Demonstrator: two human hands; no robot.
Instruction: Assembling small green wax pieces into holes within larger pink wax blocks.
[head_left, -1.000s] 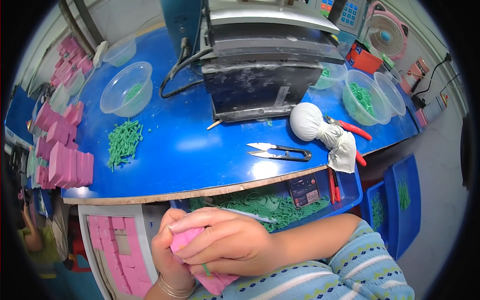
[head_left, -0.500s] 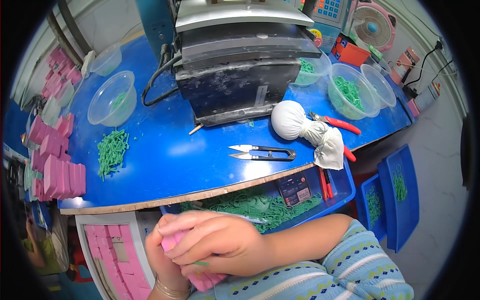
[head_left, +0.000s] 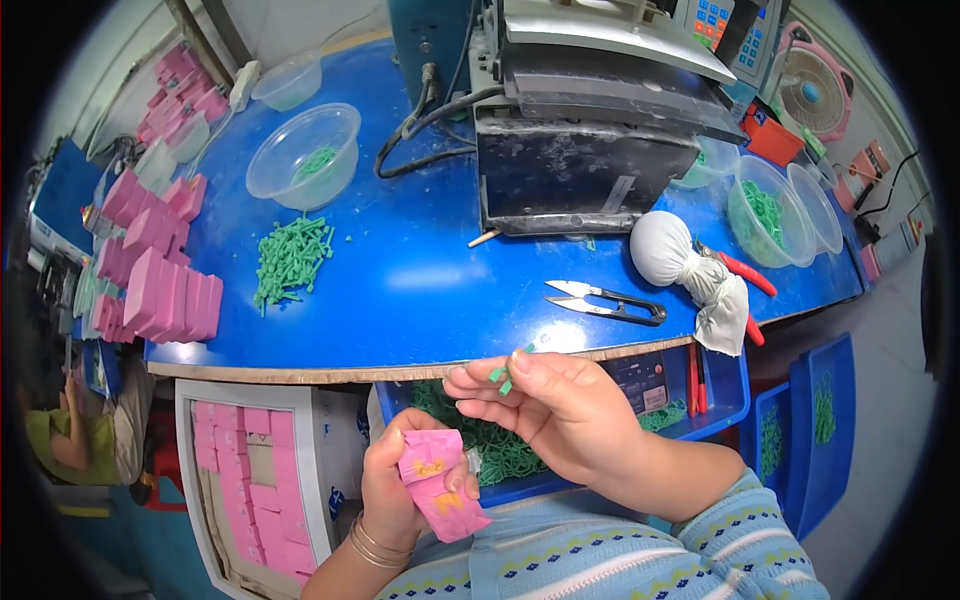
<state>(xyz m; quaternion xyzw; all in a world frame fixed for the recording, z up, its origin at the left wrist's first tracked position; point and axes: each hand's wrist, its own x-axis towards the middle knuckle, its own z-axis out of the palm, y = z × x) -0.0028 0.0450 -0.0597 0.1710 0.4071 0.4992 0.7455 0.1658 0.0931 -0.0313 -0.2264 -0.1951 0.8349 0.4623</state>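
Left hand (head_left: 388,488), near: grip closed round a yellow-marked pink block (head_left: 432,458), long axis roughly near to far. Right hand (head_left: 575,412), farther, rightward: fingertips pinched on green bits (head_left: 505,387), apart from block. Beyond, left on blue counter (head_left: 430,310): green heap (head_left: 291,261).

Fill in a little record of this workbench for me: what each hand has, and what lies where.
Left hand: grips a pink block with yellow marks
Right hand: pinches small green pieces between thumb and fingers
Table: blue
Table, left: pink stack, green pile, clear bowl
Table, middle: dark machine, with snips lying in front
Table, right: white bundle beside red-handled pliers
Below table edge: blue bin holding green strands
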